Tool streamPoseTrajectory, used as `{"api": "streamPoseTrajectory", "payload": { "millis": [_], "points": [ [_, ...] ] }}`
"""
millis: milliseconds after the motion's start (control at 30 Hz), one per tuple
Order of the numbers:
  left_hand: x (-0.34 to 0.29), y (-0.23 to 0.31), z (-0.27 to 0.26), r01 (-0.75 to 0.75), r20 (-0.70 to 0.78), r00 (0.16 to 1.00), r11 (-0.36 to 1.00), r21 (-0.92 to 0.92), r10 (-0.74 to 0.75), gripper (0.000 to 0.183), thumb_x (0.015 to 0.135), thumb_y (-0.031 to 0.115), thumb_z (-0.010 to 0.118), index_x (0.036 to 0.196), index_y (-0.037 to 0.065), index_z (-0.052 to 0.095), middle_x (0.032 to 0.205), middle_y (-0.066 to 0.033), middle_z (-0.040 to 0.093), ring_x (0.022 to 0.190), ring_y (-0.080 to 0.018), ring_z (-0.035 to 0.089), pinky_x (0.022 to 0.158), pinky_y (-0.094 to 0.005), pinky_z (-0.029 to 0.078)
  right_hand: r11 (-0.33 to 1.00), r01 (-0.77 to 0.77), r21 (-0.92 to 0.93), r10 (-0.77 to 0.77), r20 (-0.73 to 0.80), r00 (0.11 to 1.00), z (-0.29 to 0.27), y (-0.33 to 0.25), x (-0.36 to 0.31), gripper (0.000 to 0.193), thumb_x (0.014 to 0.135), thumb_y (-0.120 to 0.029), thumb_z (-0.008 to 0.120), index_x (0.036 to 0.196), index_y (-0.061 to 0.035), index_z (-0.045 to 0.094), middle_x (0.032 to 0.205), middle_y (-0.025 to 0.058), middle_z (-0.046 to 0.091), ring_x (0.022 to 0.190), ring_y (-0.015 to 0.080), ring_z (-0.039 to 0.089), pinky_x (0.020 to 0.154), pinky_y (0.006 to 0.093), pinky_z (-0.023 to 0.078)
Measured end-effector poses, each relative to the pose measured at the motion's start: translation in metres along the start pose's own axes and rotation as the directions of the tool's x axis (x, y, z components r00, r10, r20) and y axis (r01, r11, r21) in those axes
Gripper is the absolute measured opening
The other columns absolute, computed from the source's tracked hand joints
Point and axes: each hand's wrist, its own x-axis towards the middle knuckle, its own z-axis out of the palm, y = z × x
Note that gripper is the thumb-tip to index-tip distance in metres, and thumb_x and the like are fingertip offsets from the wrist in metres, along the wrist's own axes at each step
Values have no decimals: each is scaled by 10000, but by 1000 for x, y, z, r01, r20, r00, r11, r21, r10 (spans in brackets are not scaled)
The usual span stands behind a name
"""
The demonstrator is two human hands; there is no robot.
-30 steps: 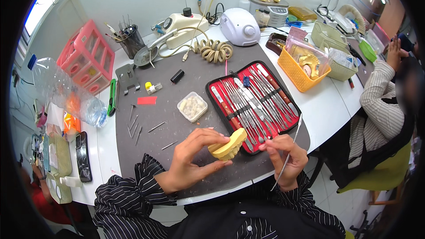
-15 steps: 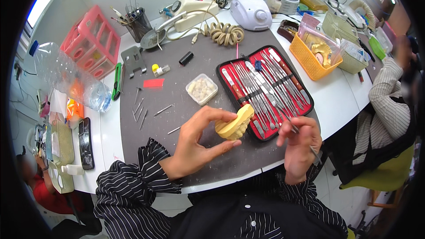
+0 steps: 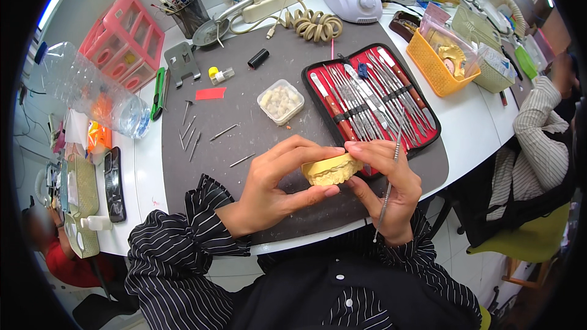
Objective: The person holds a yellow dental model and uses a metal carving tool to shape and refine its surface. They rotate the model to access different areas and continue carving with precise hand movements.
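A yellow plaster dental model (image 3: 332, 171) is held between both hands above the mat's front edge, its row of teeth facing down toward me. My left hand (image 3: 281, 177) is closed on its left side, thumb below and fingers above. On its right side, my right hand (image 3: 388, 183) pinches the model with thumb and index finger. A thin metal dental carver (image 3: 389, 190) is also tucked among the right hand's fingers, slanting up past the hand. Just beyond lies an unzipped black case (image 3: 319, 90) with a red lining and several metal instruments strapped inside.
A clear tub of tooth-like pieces (image 3: 280, 102) stands on the grey mat (image 3: 232, 165). Several burs (image 3: 224, 132) lie to its left. Along the left edge are a plastic bottle (image 3: 92, 88), a green cutter (image 3: 158, 93) and a phone (image 3: 114, 184). An orange basket (image 3: 431, 64) sits right.
My right hand has moved left to take hold of the model, keeping the carver in its fingers. The model has been turned so its row of teeth shows. The view has shifted slightly.
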Motion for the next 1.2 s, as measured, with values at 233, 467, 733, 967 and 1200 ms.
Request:
{"api": "streamPoseTrajectory", "payload": {
  "millis": [233, 467, 733, 967, 1200],
  "points": [
    [1, 1, -1, -38, 0, 999, 999, 2, 38, 433, 751, 181, 794, 1147, 60, 665, 979, -96, 641, 871, -192, 647, 752, -297, 520, 999, 11, 46, -10, -28, 1000, 1, 4, -4, 390, 682, -1, 776, 1057, -15, 669, 1036, 112, 689, 952, 259, 632, 841, 344, 493],
    [2, 2, -3, -3, 17, 1000, 1000, 1, 3, 428, 750, 196, 796, 1126, 33, 674, 956, -108, 662, 836, -189, 653, 742, -297, 527, 999, -10, 36, 11, -26, 1000, 1, 2, -4, 380, 682, -20, 785, 1046, -17, 674, 1013, 110, 694, 932, 253, 636, 828, 334, 495],
    [2, 1, -2, 13, 36, 999, 999, -50, -11, 390, 781, 165, 764, 1120, 1, 662, 965, -123, 674, 869, -195, 661, 773, -292, 517, 995, -52, 79, 56, -56, 997, 1, 3, -7, 436, 678, -35, 802, 1088, -11, 652, 1003, 112, 699, 892, 219, 635, 788, 306, 492],
    [1, 5, 1, 191, 50, 982, 960, -203, -185, 384, 799, 150, 742, 1135, -9, 651, 969, -120, 682, 876, -150, 643, 785, -271, 497, 992, -84, 90, 90, -64, 994, 2, 4, -8, 455, 695, -38, 801, 1119, -11, 639, 1005, 101, 703, 874, 199, 628, 772, 287, 486],
    [1, 6, -4, 152, 122, 983, 983, -108, -139, 415, 816, 154, 707, 1156, -64, 611, 1085, -155, 645, 984, -185, 617, 858, -296, 464, 995, -46, 88, 52, -69, 996, 0, 5, -9, 447, 689, -37, 805, 1104, -10, 643, 1008, 100, 700, 884, 203, 630, 766, 294, 494]
  ]
}}
